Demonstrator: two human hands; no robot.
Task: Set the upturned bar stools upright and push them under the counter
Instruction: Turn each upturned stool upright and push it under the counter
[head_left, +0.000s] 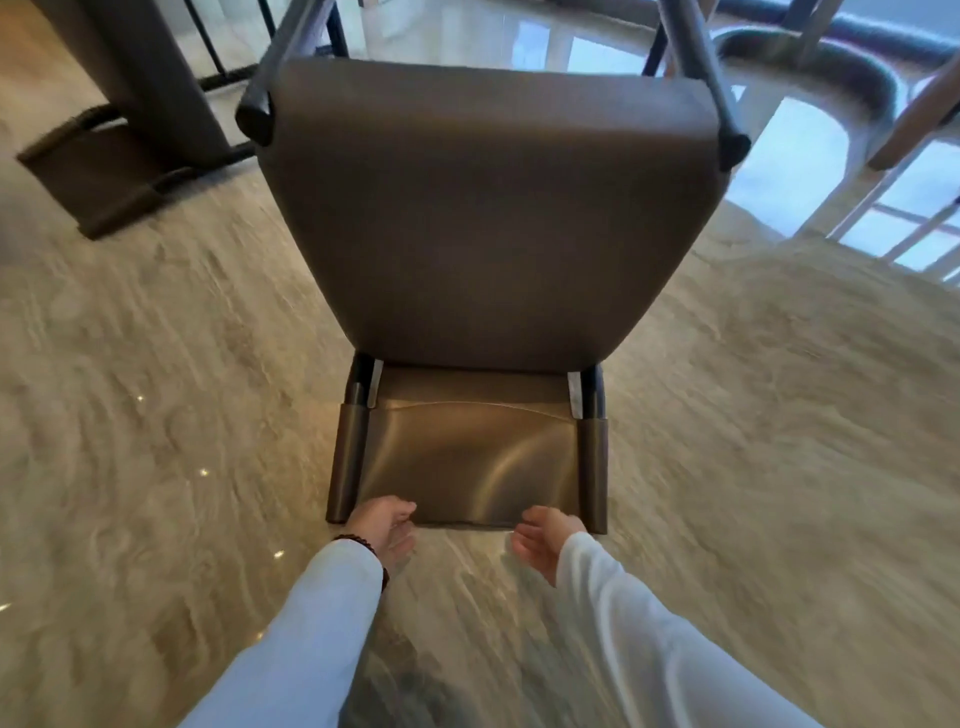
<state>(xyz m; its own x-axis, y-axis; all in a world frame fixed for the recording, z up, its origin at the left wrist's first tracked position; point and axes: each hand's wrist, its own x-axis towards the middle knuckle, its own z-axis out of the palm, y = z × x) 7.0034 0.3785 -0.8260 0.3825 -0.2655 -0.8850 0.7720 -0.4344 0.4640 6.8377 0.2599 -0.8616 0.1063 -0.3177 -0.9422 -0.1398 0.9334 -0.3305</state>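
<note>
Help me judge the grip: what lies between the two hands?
Head view: between the left hand and right hand, only the edge of the stool backrest and bare marble surface.

Brown bar stool (483, 218), legs upward

Brown stool (483, 218), beige veined floor (753, 415), white sleeves (649, 623).
</note>
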